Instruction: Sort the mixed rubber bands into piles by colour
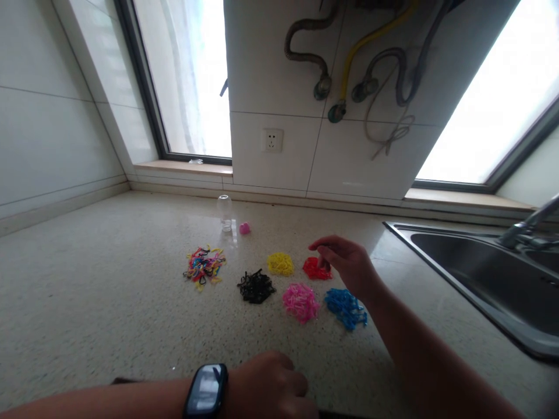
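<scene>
My right hand (346, 262) hovers over a pile of small red rubber bands (312, 268). Its index finger is stretched out, with the thumb a little apart and no band visible between them. Near the counter's front edge rests my left hand (268, 385), fingers curled in, with a dark watch (206, 391) on the wrist. Sorted piles of yellow bands (280, 263), black bands (256, 287), pink bands (300, 302) and blue bands (346, 309) surround the red one. Farther left lies a mixed-colour pile of bands (204, 266).
A clear small bottle (224, 213) stands behind the piles, beside a pink cap (244, 228). On the right a steel sink (402, 228) with a tap (528, 224) is set into the speckled counter (109, 302). A tiled wall with a socket (273, 140) and hoses rises behind.
</scene>
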The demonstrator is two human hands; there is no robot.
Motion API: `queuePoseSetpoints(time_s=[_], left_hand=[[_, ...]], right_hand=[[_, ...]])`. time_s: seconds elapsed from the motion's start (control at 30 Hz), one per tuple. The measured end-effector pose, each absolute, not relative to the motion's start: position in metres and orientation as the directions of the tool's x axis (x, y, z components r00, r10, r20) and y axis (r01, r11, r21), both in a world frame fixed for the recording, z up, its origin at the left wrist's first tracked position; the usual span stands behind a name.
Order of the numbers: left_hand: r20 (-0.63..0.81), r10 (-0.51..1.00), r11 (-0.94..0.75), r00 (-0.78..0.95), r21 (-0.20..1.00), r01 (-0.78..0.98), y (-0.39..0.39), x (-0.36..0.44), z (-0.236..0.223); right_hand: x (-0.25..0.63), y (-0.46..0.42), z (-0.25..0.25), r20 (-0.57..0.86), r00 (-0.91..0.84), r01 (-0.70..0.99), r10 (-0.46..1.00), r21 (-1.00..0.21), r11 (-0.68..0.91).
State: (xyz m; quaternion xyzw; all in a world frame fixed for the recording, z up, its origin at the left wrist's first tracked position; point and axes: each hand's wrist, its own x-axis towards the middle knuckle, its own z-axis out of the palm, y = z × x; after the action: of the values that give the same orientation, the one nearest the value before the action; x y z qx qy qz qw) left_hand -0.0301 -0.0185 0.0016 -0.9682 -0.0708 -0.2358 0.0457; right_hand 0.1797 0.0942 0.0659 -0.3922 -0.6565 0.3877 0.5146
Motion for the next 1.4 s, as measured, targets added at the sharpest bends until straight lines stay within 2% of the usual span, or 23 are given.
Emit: queuePoseSetpoints(time_s=[0.3,0.57,0.8,1.1,1.4], left_hand=[[0.453,0.087,-0.993,0.887,-0.036,0.116,-0.02,-0.032,0.008],[0.479,0.113,-0.987,0.871,-0.045,0.153,-0.019,-0.031,0.004],[0.515,0.134,-0.985,0.847,-0.027,0.172,-0.018,-0.029,0.002],[0.505,0.059,-0.993,0.861,-0.061,0.103,-0.016,-0.031,0.002],[0.416,0.062,-0.991,0.907,-0.083,0.106,-0.017,-0.031,0.006]], right_hand=[[0.179,0.093,0.065,0.376,-0.177,0.141,0.91,-0.905,0.401],[0.178,0.098,0.06,0.378,-0.212,-0.027,0.901,-0.924,0.381],[0.177,0.097,0.061,0.38,-0.253,-0.059,0.89,-0.924,0.378],[0.175,0.097,0.06,0.363,-0.215,0.022,0.907,-0.926,0.377],[0.167,0.097,0.051,0.222,-0.184,0.073,0.958,-0.968,0.238]])
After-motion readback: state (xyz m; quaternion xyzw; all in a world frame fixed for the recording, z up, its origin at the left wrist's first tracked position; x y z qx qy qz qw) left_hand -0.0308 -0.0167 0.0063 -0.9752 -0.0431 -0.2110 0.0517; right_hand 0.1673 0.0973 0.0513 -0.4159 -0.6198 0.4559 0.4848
